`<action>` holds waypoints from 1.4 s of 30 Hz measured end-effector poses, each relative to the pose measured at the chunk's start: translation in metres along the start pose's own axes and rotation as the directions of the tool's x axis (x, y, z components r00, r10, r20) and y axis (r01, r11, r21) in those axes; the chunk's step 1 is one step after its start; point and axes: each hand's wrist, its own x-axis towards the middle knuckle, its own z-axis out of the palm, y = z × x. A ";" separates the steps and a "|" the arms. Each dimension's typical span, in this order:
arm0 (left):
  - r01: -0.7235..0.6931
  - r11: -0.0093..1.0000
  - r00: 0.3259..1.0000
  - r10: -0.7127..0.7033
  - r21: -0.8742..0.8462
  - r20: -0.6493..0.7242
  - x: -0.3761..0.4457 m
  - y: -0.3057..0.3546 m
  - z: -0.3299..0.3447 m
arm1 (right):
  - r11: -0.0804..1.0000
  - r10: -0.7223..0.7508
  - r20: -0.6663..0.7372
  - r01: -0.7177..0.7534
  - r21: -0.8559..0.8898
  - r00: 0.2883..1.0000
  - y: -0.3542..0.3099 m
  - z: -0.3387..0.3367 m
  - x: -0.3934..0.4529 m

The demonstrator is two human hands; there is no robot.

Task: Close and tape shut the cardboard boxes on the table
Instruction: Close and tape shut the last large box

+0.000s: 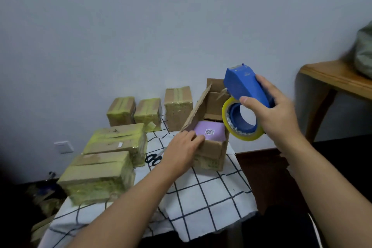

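Cardboard box [209,153] open, QR-labelled purple item [210,132] inside

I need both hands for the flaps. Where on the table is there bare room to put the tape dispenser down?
Bare checked cloth lies in front of the open box, right of the near taped box. The left side and back are crowded with taped boxes, and scissors fill the gap between them and the open box.

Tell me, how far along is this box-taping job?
Mostly done: five boxes at the left and back already look closed and wrapped in yellowish tape. One box is open, flaps up, a purple packet inside. The left hand rests at its near edge; the right hand holds the blue tape dispenser above it. Left: folding flaps, taping.
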 end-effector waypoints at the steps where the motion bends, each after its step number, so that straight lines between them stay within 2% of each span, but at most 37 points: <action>1: -0.009 1.000 1.000 0.009 -0.005 0.006 -0.014 0.000 -0.007 | 1.000 -0.007 0.002 0.007 0.006 1.000 -0.006 0.002 -0.005; 12: -0.076 0.995 0.992 0.068 0.072 0.104 -0.122 0.010 -0.055 | 0.996 -0.005 0.116 -0.006 0.090 0.993 -0.034 0.043 -0.038; 16: -0.062 0.987 0.989 0.042 0.145 0.142 -0.140 0.013 -0.057 | 0.996 0.013 0.120 -0.023 0.084 0.993 -0.032 0.047 -0.042; 19: -0.117 0.961 0.987 0.084 0.250 0.139 -0.141 0.015 -0.063 | 0.997 0.023 0.120 -0.031 0.066 0.992 -0.030 0.053 -0.040; 21: -0.127 0.955 0.977 0.073 0.269 0.201 -0.138 0.016 -0.068 | 0.999 0.029 0.136 -0.034 0.041 0.990 -0.029 0.062 -0.039; 26: -0.051 0.963 0.938 -0.045 0.265 0.344 -0.136 0.011 -0.070 | 0.998 0.015 0.227 -0.003 -0.055 0.974 -0.026 0.086 -0.038; 30: 0.002 0.987 0.957 -0.050 0.164 0.287 -0.140 0.005 -0.075 | 0.992 0.026 0.281 0.010 -0.128 0.959 -0.022 0.082 -0.041; 35: 0.094 0.989 0.967 -0.118 0.114 0.224 -0.132 0.002 -0.093 | 0.989 0.065 0.267 -0.026 -0.144 0.962 -0.018 0.064 -0.042; 39: 0.294 0.953 0.895 -0.300 0.069 0.330 -0.119 -0.006 -0.106 | 0.987 0.086 0.261 -0.047 -0.152 0.961 -0.017 0.053 -0.041; 42: 0.446 0.894 0.833 -0.430 0.038 0.347 -0.109 -0.009 -0.110 | 0.987 0.094 0.256 -0.055 -0.153 0.962 -0.015 0.048 -0.042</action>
